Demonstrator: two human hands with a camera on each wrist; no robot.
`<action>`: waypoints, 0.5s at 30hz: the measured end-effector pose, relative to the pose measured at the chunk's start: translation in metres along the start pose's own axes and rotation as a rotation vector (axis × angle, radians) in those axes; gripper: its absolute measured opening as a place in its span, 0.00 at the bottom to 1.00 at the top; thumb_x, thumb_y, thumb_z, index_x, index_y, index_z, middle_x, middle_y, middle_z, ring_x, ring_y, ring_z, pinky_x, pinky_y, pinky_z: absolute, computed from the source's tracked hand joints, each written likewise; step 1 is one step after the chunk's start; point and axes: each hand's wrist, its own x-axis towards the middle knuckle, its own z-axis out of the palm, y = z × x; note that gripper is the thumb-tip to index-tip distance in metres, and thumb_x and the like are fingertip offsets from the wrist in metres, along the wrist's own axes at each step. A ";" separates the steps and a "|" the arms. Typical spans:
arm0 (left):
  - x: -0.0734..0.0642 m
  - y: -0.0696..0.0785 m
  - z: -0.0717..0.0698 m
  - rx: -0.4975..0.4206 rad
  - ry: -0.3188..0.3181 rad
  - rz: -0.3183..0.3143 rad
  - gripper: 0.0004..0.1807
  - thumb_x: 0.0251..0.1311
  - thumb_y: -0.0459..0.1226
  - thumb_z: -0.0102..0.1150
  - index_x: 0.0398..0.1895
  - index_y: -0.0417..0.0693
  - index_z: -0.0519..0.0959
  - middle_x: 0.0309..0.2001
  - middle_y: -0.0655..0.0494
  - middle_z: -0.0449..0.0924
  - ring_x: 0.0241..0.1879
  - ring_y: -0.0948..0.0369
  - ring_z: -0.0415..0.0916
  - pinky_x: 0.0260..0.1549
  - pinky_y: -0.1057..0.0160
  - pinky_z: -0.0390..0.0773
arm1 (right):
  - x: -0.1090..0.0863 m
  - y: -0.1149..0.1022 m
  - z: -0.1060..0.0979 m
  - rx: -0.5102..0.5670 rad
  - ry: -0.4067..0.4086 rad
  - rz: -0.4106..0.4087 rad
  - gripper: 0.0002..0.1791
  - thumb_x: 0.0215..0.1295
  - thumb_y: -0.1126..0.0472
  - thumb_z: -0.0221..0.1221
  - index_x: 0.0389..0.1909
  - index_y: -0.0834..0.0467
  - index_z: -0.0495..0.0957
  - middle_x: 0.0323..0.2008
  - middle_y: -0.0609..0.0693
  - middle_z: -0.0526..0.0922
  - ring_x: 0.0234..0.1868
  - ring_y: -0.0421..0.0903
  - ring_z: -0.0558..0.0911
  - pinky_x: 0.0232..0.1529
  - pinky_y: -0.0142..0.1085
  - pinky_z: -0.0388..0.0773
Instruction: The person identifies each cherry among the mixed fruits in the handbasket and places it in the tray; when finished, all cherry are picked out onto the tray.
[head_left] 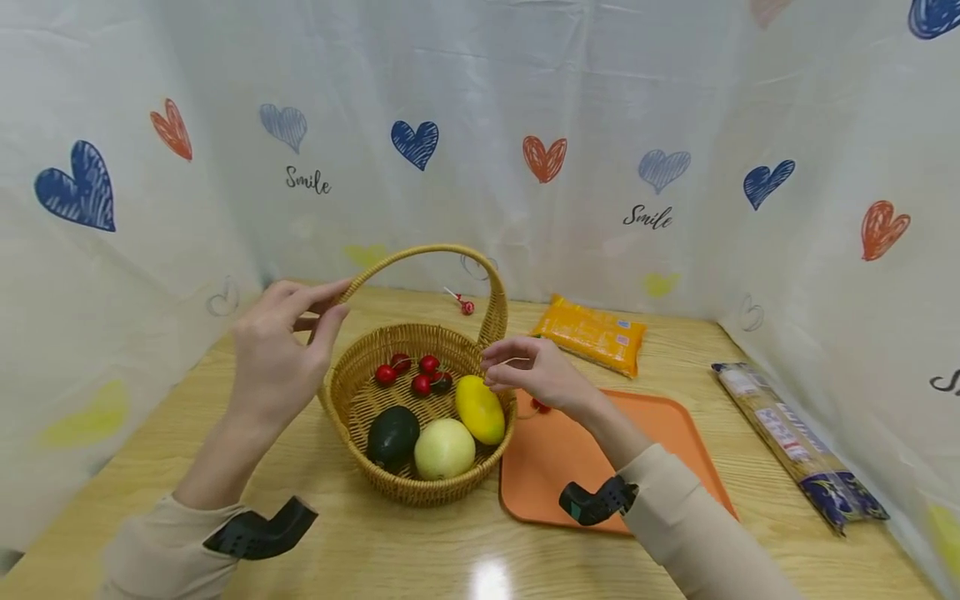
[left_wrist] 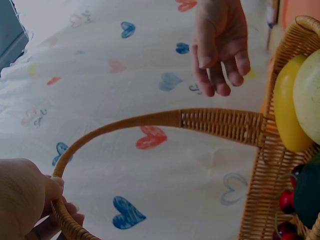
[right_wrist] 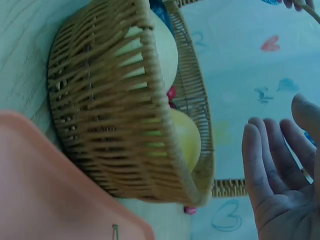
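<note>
Wicker handle (head_left: 442, 248), tan and arched, spans matching round basket (head_left: 420, 496).
Left hand (head_left: 281, 346) pinches it, frame centre-left; right hand (head_left: 543, 371), empty, fingers loose, hovers near its right base.

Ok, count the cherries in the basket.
5 visible in the basket: leftmost cherry, another cherry behind it, and three right of them: back cherry, front cherry, dark cherry furthest right. Others may be hidden.

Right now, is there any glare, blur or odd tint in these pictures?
Head view: a white glare spot on the wooden table; left wrist view: dim, the dark green avocado showing little detail; right wrist view: a blue-green cast, the wicker basket slightly blurred.
</note>
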 end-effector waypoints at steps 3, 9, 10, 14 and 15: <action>0.000 -0.001 0.000 0.004 -0.007 -0.002 0.14 0.51 0.22 0.64 0.42 0.37 0.84 0.32 0.47 0.77 0.33 0.58 0.76 0.34 0.85 0.74 | 0.004 -0.002 0.007 -0.016 -0.012 0.004 0.17 0.66 0.65 0.57 0.54 0.67 0.73 0.48 0.64 0.77 0.46 0.54 0.81 0.49 0.52 0.79; 0.001 -0.001 -0.002 -0.001 -0.010 -0.007 0.13 0.53 0.24 0.64 0.42 0.38 0.84 0.32 0.47 0.77 0.34 0.58 0.77 0.34 0.85 0.74 | 0.018 -0.001 0.018 -0.036 -0.045 0.012 0.17 0.66 0.65 0.57 0.55 0.66 0.73 0.48 0.62 0.78 0.46 0.52 0.81 0.49 0.46 0.81; 0.001 -0.001 -0.002 -0.002 -0.009 -0.008 0.13 0.53 0.24 0.64 0.42 0.39 0.84 0.32 0.48 0.77 0.34 0.58 0.77 0.34 0.85 0.74 | 0.021 -0.002 0.021 -0.041 -0.057 0.006 0.18 0.66 0.64 0.57 0.55 0.65 0.73 0.48 0.61 0.78 0.46 0.52 0.81 0.49 0.46 0.81; 0.001 -0.001 -0.002 -0.002 -0.014 -0.007 0.13 0.53 0.25 0.64 0.43 0.39 0.84 0.32 0.48 0.78 0.34 0.59 0.77 0.34 0.85 0.74 | 0.029 -0.007 0.032 -0.048 -0.093 -0.016 0.18 0.65 0.64 0.59 0.54 0.65 0.74 0.48 0.60 0.78 0.46 0.54 0.81 0.49 0.48 0.80; 0.001 -0.001 -0.002 -0.002 -0.018 -0.006 0.13 0.54 0.25 0.64 0.43 0.39 0.84 0.32 0.49 0.78 0.34 0.59 0.77 0.34 0.85 0.74 | 0.030 -0.008 0.035 -0.054 -0.098 -0.018 0.18 0.64 0.65 0.59 0.54 0.65 0.74 0.48 0.60 0.78 0.45 0.55 0.81 0.48 0.47 0.81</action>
